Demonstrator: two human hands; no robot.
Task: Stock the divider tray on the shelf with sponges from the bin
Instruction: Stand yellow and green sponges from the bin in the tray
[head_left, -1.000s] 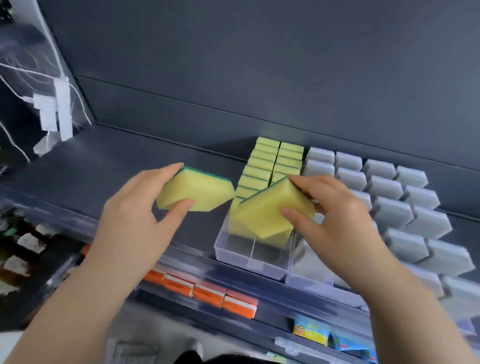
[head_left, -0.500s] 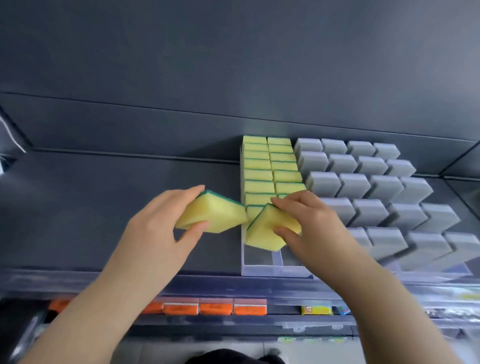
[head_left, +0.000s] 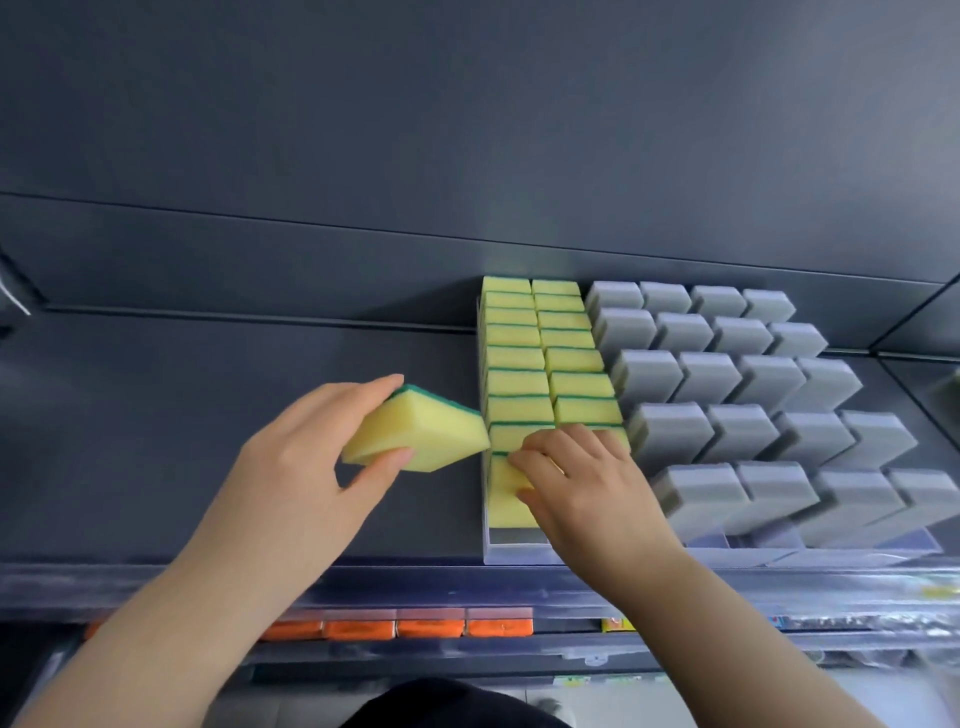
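Note:
A clear divider tray (head_left: 511, 552) sits on the dark shelf, holding two rows of upright yellow sponges with green backs (head_left: 540, 358). My right hand (head_left: 582, 483) presses a yellow sponge (head_left: 505, 496) down into the front of the tray's left lane, fingers still on its top edge. My left hand (head_left: 306, 457) holds a second yellow-and-green sponge (head_left: 415, 434) in the air just left of the tray, pinched between thumb and fingers. The bin is out of view.
Several rows of grey sponges (head_left: 737, 395) fill clear dividers right of the yellow ones. The dark shelf (head_left: 208, 415) stretches left of the tray. Orange packs (head_left: 395, 626) line the shelf below, behind a clear front rail (head_left: 467, 582).
My right hand has lowered its sponge from above the tray into the front of the left lane. My left hand drifted right, closer to the tray. The view swung right and levelled.

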